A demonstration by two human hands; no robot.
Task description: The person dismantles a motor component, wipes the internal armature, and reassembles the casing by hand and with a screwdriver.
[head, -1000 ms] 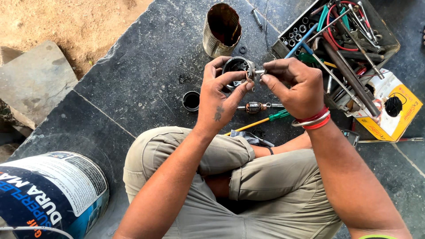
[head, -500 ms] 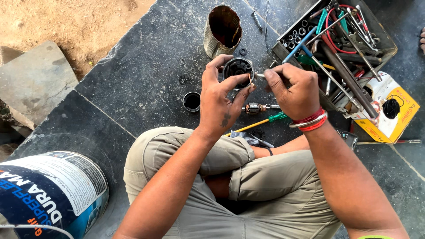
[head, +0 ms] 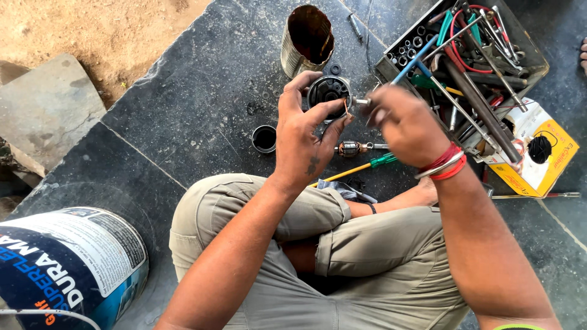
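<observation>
Motor housing [head: 328, 91] in left grip [head: 304, 135], right grip [head: 400, 122] seemingly at its side.

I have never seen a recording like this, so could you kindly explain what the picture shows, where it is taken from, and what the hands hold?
The picture comes from a camera worn on the person's head, looking down at their crossed legs and two bare hands. The left hand grips a round black motor housing. The right hand pinches a small metal part at its rim; the blur hides what it is. On the dark stone floor lie a rusty tin can, a small black cup, a green-handled screwdriver and a tray of tools.
</observation>
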